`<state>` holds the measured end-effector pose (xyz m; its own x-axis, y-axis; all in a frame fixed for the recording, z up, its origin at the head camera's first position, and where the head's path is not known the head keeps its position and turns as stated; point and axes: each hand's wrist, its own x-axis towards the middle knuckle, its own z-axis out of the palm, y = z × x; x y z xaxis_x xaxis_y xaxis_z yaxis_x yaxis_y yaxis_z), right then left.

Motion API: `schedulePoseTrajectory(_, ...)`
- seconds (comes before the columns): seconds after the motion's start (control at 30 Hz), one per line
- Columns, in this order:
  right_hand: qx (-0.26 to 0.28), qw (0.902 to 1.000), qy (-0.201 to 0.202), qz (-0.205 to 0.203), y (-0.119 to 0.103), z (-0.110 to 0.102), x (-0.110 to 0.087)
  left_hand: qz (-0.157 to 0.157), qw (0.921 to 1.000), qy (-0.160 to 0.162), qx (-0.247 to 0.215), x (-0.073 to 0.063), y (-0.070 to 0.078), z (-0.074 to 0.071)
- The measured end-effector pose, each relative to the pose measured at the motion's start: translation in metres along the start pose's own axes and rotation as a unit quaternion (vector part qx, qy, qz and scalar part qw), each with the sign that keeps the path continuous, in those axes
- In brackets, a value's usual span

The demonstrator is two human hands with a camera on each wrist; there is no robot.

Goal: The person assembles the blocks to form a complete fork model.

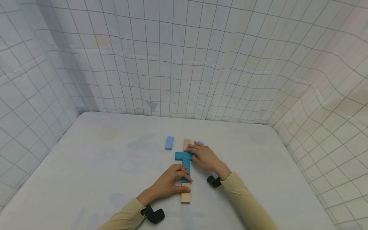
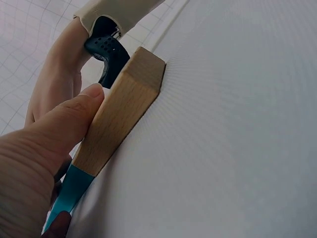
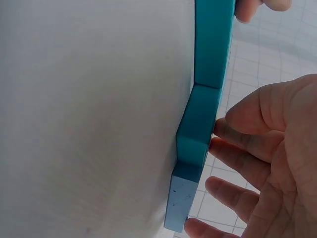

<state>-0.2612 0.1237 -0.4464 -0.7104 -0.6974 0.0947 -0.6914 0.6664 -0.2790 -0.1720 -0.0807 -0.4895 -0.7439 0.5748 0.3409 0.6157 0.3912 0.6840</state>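
Observation:
Flat blocks form a line in the head view. A wooden block [image 1: 185, 198] lies nearest, end to end with a teal block [image 1: 186, 165], and a second teal block [image 1: 179, 156] lies crosswise at its far end. Beyond that is another wooden block [image 1: 187, 141]. My left hand [image 1: 166, 182] lies over the line, its thumb [image 2: 74, 111] on the near wooden block and its fingers across the long teal one. My right hand [image 1: 206, 158] covers the crosswise block's right end, with fingertips [image 3: 223, 148] at its top surface.
A light blue block [image 1: 169, 143] lies left of the far wooden block. Another light blue block [image 1: 200, 142] is partly hidden behind my right hand. The white table [image 1: 258, 153] ends at a grid-patterned curtain [image 1: 184, 64]. Each wrist carries a black device [image 1: 155, 215].

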Motion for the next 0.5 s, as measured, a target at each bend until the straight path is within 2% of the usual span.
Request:
schedulePoseTrajectory(0.37, 0.009, 1.0, -0.001, 0.002, -0.0022, -0.0002, -0.0041, 0.01, 0.9999, 0.006, 0.004, -0.0003, 0.0007, 0.0002)
schedulePoseTrajectory(0.5, 0.007, 1.0, 0.001, -0.001, -0.0028, -0.0002, -0.0058, 0.004, 1.0, 0.002, 0.005, 0.0, 0.0, 0.0004)
